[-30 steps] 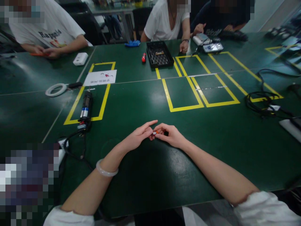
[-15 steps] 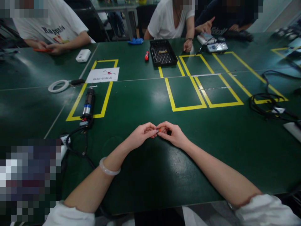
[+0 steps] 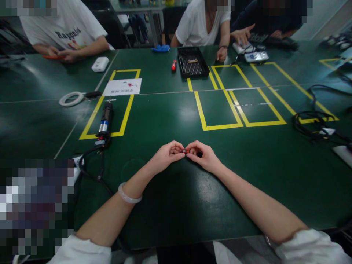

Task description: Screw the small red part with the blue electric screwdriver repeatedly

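Both my hands meet over the green tabletop (image 3: 165, 205), around a small orange-and-dark part (image 3: 187, 151). Thumb and fingers of my left hand (image 3: 168, 155) pinch its left end. At the other end my right hand (image 3: 202, 155) is closed on it in the same way. The part is mostly covered by fingertips and too small to name. Up and to the left lies a black electric screwdriver (image 3: 104, 121) with a blue and silver band, its cable running toward me.
Yellow tape outlines (image 3: 222, 127) mark the table. Beyond them are a black tray (image 3: 194, 63) of small parts and a red-handled tool (image 3: 173, 66). A paper sheet (image 3: 123, 87) and a tape roll (image 3: 71, 99) lie left, coiled cables (image 3: 310, 123) right. Several people sit opposite.
My fingers have shifted slightly on the small part, and a little more of its orange shows. The whole view has moved a bit. Across the table, a person's hand has moved onto a device.
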`<state>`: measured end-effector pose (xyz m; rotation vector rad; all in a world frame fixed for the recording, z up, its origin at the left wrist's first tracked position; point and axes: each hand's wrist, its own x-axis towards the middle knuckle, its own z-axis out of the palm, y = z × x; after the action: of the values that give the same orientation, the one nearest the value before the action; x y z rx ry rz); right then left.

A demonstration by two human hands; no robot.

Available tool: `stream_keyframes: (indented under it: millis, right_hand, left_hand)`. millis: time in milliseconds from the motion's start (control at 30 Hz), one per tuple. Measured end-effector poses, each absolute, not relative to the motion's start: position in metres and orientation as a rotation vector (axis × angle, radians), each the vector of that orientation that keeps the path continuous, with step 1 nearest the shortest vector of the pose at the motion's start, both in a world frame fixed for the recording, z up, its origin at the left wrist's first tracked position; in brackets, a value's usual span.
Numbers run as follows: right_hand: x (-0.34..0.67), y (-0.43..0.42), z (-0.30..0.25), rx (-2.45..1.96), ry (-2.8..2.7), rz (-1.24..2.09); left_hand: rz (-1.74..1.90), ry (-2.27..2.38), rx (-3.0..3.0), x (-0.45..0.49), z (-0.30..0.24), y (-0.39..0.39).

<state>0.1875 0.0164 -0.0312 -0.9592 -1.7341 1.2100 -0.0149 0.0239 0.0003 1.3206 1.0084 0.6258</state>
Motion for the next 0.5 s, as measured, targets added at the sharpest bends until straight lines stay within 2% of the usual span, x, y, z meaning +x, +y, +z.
stream_keyframes:
  millis: [500]
  right_hand:
    - [0.1874, 0.0161, -0.0285, -0.984, -1.815, 1.097]
  left_hand:
    - [0.654, 0.978, 1.364, -0.0179, -0.0072, 0.0249]
